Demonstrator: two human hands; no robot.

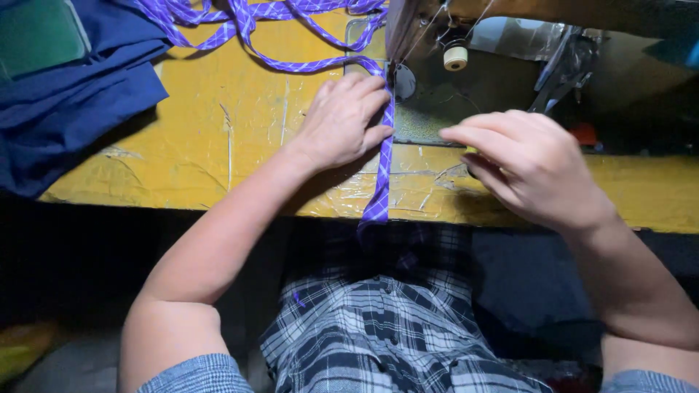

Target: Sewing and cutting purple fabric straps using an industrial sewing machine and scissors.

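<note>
Flat and spread, the left hand (342,120) presses a purple checked fabric strip (381,171) onto the yellow table (218,124) beside the sewing machine (437,44); the right hand (528,167) hovers half-curled, holding nothing visible. Navy cloth (65,109) lies far left.

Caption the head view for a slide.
Left hand presses a purple checked fabric strip on the yellow sewing table; right hand hovers nearby.
</note>
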